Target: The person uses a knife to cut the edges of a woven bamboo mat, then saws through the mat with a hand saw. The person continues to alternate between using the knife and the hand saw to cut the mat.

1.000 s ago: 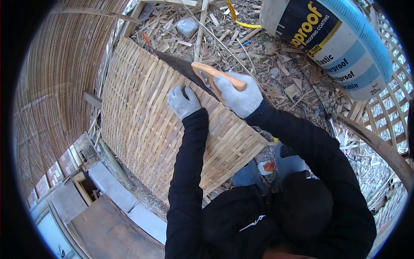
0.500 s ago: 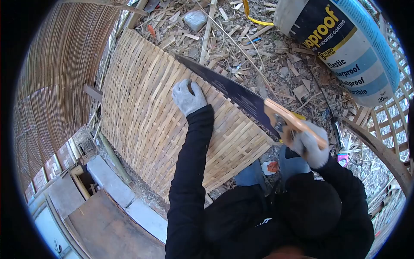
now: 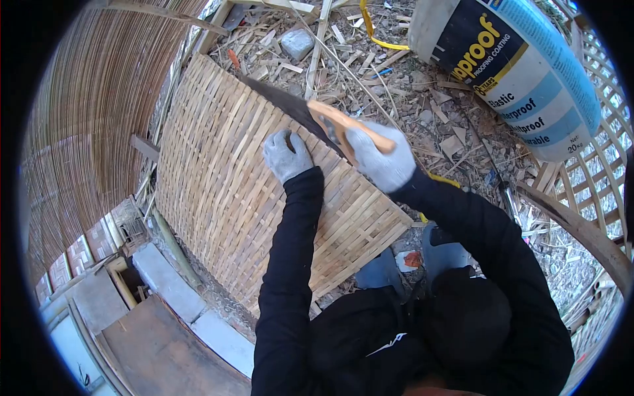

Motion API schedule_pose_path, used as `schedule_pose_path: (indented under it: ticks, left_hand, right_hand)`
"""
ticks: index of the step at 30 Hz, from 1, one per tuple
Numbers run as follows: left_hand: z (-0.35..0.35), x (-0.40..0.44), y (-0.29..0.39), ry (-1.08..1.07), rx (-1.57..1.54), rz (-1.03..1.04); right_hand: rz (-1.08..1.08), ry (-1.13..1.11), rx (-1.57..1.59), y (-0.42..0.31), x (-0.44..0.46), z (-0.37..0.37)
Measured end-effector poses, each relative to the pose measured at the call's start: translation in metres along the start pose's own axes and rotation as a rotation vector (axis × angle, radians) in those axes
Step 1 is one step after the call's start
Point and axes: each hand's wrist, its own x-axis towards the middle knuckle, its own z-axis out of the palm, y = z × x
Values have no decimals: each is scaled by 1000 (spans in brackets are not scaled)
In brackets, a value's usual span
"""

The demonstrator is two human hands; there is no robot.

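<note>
A handsaw lies along the upper right edge of a woven bamboo panel (image 3: 224, 178), its dark blade (image 3: 284, 102) against that edge. Gloved in grey-white, my right hand (image 3: 384, 157) is closed around the saw's wooden handle (image 3: 330, 119). My left hand (image 3: 288, 155), in a matching glove, rests on top of the panel just left of the blade. Its thumb stands apart from the fingers, which are partly curled, and nothing shows in it. The blade's cutting teeth are hidden from this angle.
At the upper right leans a large waterproofing bucket (image 3: 515, 79). Wood scraps and bamboo slivers (image 3: 422, 99) litter the ground, with a grey stone (image 3: 297, 43) and a yellow strap (image 3: 376, 33) among them. A slatted screen (image 3: 99, 119) stands left; lattice (image 3: 594, 178) stands right.
My right hand has pushed the saw forward, up and to the left along the panel's edge. My left hand stays in place on the panel.
</note>
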Motion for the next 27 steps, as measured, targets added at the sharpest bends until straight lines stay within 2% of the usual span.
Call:
schedule_pose_path:
  ticks: [2,4,8,9,12,13,15,18,21,26,27]
  left_hand:
    - [7,3,-7,25,-6,47]
    - [4,-2,-11,21,-3,48]
    - [5,0,-7,28,-6,44]
    - [5,-1,-7,34,-1,57]
    - [7,-1,-7,38,10,61]
    - [7,-2,-6,39,17,52]
    - [6,-4,-5,31,33,44]
    - [5,-1,-2,19,39,24]
    - [2,0,-2,-1,5,7]
    - [4,0,-9,30,9,48]
    - [4,0,-11,24,16,60]
  right_hand:
    - [30,-43,39,1,-33,-17]
    - [-34,13,-22,6,-77,-37]
    - [138,-50,-47,-21,-149,-86]
    - [134,-3,-24,-21,-160,-89]
    - [158,38,-46,-21,-165,-92]
    - [154,-40,-53,-31,-151,-89]
    - [3,-1,-110,-4,-121,-67]
    - [-70,87,-3,21,-62,-20]
    - [-61,63,-5,19,-37,-10]
    - [-105,42,-86,20,-82,-32]
    - [-56,2,-73,16,-101,-45]
